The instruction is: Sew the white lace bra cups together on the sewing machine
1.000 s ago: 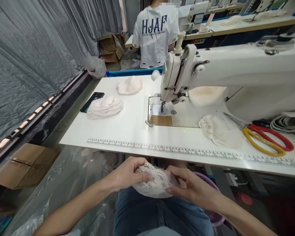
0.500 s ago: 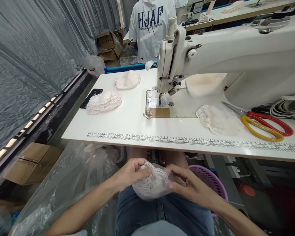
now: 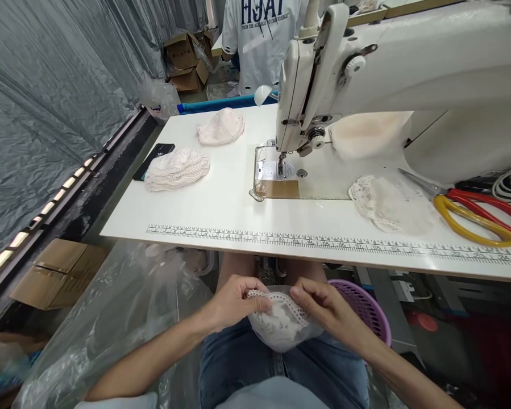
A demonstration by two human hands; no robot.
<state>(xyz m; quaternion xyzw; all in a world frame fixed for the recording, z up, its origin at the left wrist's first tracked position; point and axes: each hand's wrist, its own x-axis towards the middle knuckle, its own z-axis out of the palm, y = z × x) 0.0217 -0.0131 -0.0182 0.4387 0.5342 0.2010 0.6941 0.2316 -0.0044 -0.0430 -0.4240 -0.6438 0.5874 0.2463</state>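
Holding lace-trimmed white fabric (image 3: pixel 281 334) at the frame's lower centre, clamping its edge in the fingers of the left hand (image 3: pixel 237 302) and right hand (image 3: pixel 329 309), angling both forearms (image 3: pixel 153 355) inward from lower left and lower right.

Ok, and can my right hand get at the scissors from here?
Probably yes: the scissors lie on the table on your right side, with nothing visible covering them. But your right hand is holding the lace-edged fabric, so it may need to let go first.
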